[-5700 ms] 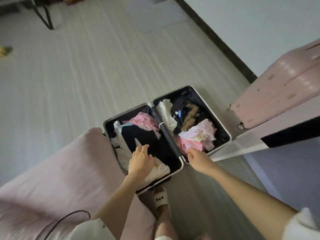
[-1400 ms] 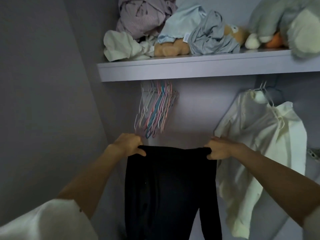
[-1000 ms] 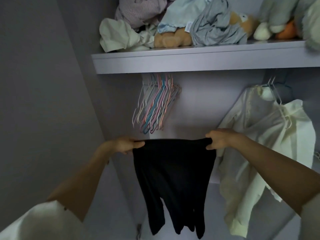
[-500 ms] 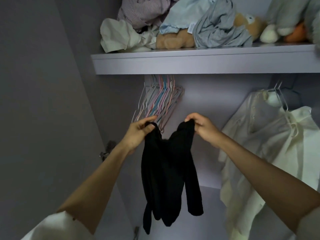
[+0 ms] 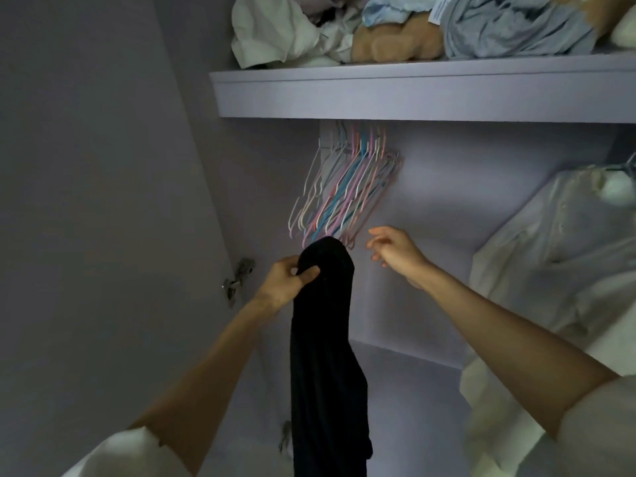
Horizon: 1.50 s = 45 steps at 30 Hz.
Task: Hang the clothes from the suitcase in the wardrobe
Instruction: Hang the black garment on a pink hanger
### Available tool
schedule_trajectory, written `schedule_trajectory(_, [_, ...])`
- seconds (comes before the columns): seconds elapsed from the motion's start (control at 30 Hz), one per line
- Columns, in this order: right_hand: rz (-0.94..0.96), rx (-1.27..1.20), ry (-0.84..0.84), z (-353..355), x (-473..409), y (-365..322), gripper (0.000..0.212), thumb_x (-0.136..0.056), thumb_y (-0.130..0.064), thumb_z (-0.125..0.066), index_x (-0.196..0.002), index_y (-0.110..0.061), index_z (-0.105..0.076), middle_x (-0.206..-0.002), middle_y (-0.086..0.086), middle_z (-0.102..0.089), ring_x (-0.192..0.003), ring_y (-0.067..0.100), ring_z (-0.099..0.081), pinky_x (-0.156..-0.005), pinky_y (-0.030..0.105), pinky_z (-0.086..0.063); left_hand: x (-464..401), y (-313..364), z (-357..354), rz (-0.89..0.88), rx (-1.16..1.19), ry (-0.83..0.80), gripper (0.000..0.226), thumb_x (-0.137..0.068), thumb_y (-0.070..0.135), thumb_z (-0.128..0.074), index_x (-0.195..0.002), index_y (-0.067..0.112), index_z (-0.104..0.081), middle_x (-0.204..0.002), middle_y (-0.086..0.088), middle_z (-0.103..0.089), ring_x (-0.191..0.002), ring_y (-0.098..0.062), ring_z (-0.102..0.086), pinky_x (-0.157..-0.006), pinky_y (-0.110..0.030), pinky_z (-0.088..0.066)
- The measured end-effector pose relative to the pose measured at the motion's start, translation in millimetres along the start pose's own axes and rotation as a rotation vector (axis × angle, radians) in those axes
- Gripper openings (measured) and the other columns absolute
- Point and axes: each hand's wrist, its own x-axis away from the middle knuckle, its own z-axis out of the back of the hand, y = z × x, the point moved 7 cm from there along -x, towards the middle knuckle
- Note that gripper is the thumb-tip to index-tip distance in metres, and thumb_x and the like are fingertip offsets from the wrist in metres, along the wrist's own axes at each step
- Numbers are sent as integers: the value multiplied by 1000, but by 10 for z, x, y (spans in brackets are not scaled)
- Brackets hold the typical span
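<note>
Black garment (image 5: 323,339) hangs folded from the left hand (image 5: 285,284), whose fingers clutch its top just below the coloured hangers (image 5: 344,191), while the right hand (image 5: 395,251) reaches alongside, fingers loose.

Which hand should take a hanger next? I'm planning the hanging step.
Right. The right hand is open and empty beside the hangers; the left hand grips the folded black garment.

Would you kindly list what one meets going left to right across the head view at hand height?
Metal door hinge → left hand → folded black garment → open right hand → cream shirt hanging on a hanger.
</note>
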Motion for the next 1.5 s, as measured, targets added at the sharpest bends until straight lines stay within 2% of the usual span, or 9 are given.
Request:
schedule_trajectory(0.13, [-155,-138,120,-165,-345,80,15,-93,-7,-41,-100,-7,-54,-89,11,-52,-62,18,-47,-52,22,-35,-26,-87,128,47,45,47,36,-90,19,-60,-120,2,-56,-115,-15,-63,-95,-23,-62,-60,-17,-49])
schedule_trajectory(0.27, [-294,-371,138,-329,-600,74,20,-97,-18,-43,-78,-15,-49,-68,4,-49,-52,12,-42,-48,23,-30,-49,-130,148,93,95,40,35,-90,17,-58,-121,2,-55,-117,-16,-63,-101,-26,-61,-70,-27,-53])
schedule_trajectory(0.4, [-330,-393,248,-319,-750,134,32,-92,-4,-40,-63,-17,-45,-64,5,-49,-38,7,-42,-33,14,-30,-71,-158,166,121,100,33,34,-90,15,-58,-120,0,-54,-115,-17,-62,-103,-26,-61,-63,-22,-54])
schedule_trajectory(0.63, [-246,-443,248,-106,-755,130,31,-96,-5,-35,-68,-15,-42,-60,4,-39,-20,0,-30,-27,9,-22,-124,-188,130,152,57,0,34,-90,11,-58,-122,0,-52,-110,-13,-61,-104,-27,-60,-68,-27,-52])
schedule_trajectory(0.93, [-209,-547,191,90,-180,357,35,-88,10,-37,-102,-21,-38,-70,6,-46,-57,18,-48,-61,28,-46,-163,-215,-95,228,178,-34,41,-86,4,-58,-126,1,-49,-118,-20,-60,-103,-32,-59,-60,-27,-51])
schedule_trajectory(1.1, [-273,-711,157,57,415,822,42,-82,22,-29,-80,-18,-41,-73,6,-45,-60,21,-46,-59,26,-39,-144,-286,-284,290,247,-100,42,-82,1,-60,-123,-1,-51,-105,-14,-62,-93,-24,-60,-69,-27,-52])
schedule_trajectory(1.23, [-450,-692,174,195,763,1185,22,-88,-3,-48,-71,-16,-48,-56,0,-50,-48,15,-47,-50,21,-39,-69,-314,-488,341,276,-178,38,-80,5,-69,-115,-2,-57,-104,-12,-61,-92,-20,-58,-77,-27,-52])
schedule_trajectory(1.37, [-448,-404,411,473,1027,1396,38,-87,-24,-62,-56,-16,-41,-35,-8,-34,-28,5,-28,-34,16,-24,-22,-270,-704,306,276,-215,26,-88,1,-59,-113,-5,-54,-74,-10,-48,-60,-15,-46,-56,-28,-57])
schedule_trajectory(1.5, [-288,-413,528,556,1300,1460,38,-91,-10,-55,-55,-10,-45,-33,-6,-43,-33,4,-40,-42,20,-37,-46,-29,-753,40,-155,-66,10,-94,13,-49,-99,7,-55,-70,-10,-49,-48,-21,-45,-31,-20,-42])
